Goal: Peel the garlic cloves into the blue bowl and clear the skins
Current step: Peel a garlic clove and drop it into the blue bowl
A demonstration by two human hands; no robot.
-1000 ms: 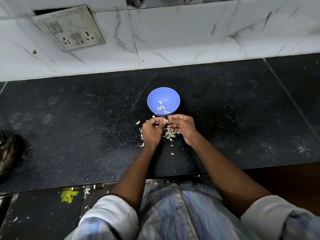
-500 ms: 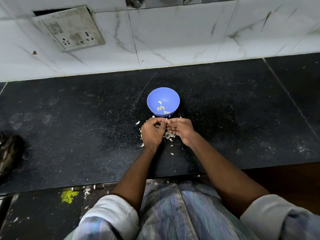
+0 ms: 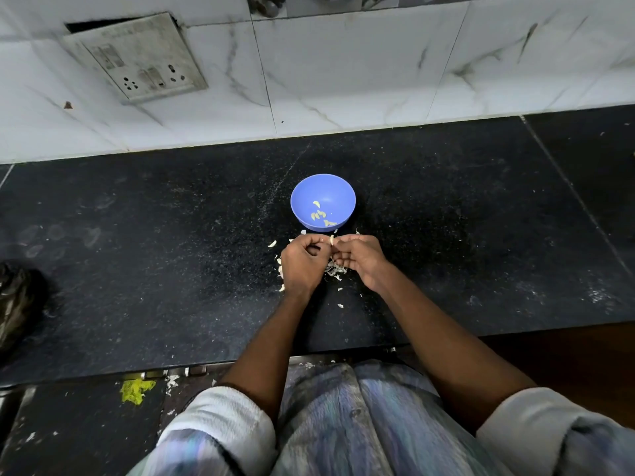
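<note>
You've got one garlic clove (image 3: pixel 332 239) pinched between both hands, just in front of the blue bowl (image 3: pixel 322 202). Your left hand (image 3: pixel 302 266) is curled, with thumb & fingertips nipping the clove from the left. Your right hand (image 3: pixel 360 257) pinches it from the right, other fingers tucked under. The clove looks pale and mostly bare (I can't tell if any skin is on its back side).

What could go wrong: the clove is small & slippery, so if you squeeze too hard it may pop out and land on the black counter (image 3: pixel 137 269) or roll off the front edge. The bowl is light plastic, I think, and sits very near your knuckles, so a bump when you drop the clove in could tip it or push it away. The skins (image 3: pixel 335 269) are thin and dry. A quick sweep or a puff of air may scatter them more, and some bits lie near the counter edge already, so they could fall to the floor.

Counts: 1 bowl. About 5 peeled cloves in it, maybe 6, since a few overlap. 1 clove in your hands. 1 main pile of skins under your hands, plus approx. 8 loose bits around it. Some may be cloves; too small to tell.
</note>
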